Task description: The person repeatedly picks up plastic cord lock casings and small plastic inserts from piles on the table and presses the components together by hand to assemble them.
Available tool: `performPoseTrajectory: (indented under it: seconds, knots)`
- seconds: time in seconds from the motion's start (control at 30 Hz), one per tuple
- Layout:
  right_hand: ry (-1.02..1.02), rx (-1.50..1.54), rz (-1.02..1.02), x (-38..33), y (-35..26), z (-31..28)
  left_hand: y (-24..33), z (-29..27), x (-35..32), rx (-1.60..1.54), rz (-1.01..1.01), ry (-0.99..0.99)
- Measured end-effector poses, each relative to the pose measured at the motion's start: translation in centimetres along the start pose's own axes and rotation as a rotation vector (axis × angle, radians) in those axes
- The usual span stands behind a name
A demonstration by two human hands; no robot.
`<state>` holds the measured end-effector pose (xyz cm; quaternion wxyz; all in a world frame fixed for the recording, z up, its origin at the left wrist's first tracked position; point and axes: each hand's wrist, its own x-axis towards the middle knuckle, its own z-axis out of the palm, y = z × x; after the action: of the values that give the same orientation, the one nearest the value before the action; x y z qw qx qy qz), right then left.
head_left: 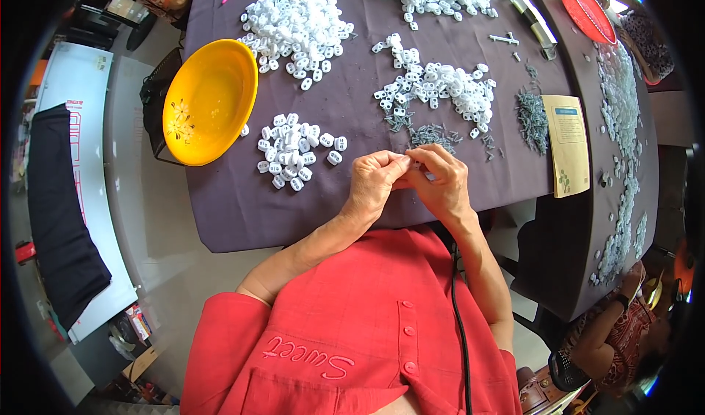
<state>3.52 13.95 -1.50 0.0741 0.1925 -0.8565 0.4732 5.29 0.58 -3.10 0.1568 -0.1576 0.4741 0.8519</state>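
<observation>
Though small, white piece (430, 175) between hands (373, 183) (445, 183)

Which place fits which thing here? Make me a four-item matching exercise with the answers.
Things
1. Round yellow bowl
2. Tan rectangular paper booklet
3. Small heap of white oval plastic pieces
4. Bare right hand

Places
A. Between the bowl and the bare left hand
B. Close beside the left hand
C. At the dark purple cloth-covered table's right edge, beside thin grey pieces
D. At that table's left edge

Pairs: 1-D, 2-C, 3-A, 4-B
</observation>
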Motion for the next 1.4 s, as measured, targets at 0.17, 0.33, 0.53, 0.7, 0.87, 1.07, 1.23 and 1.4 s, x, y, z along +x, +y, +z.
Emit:
performPoseTrajectory:
  seconds: [0.17, 0.33, 0.53, 0.7, 0.87, 1.07, 1.23, 1.4]
  knots:
    - [0.032, -0.026, -0.014, -0.3, 0.2, 0.6, -0.6, -0.3, -0.2, -0.044, -0.005, 0.033]
    - [0.03, -0.022, 0.003, -0.3, 0.2, 1.0, -0.3, -0.2, -0.5, -0.117, -0.044, 0.053]
    - [-0.004, -0.035, -0.021, 0.6, -0.5, 0.6, 0.7, -1.5, 0.0, -0.023, 0.007, 0.01]
    - [0.061, -0.046, 0.135, 1.2, 0.5, -2.5, 3.2, -3.9, -0.5, 0.421, -0.028, 0.071]
    - [0.052, -0.222, 0.038, 1.3, 1.9, -2.4, 4.5, -4.7, -0.9, 0.721, 0.058, 0.105]
    - [-0.111, -0.411, -0.115, 1.3, -0.5, -0.6, 5.4, -5.5, -1.1, 1.064, 0.28, 0.17]
    - [-0.115, -0.465, -0.132, 0.7, -0.5, -0.1, 5.9, -5.9, -1.1, 1.229, 0.378, 0.208]
    - [-0.139, -0.524, -0.169, 0.4, -0.6, -0.1, 5.4, -6.3, -1.2, 1.325, 0.517, 0.228]
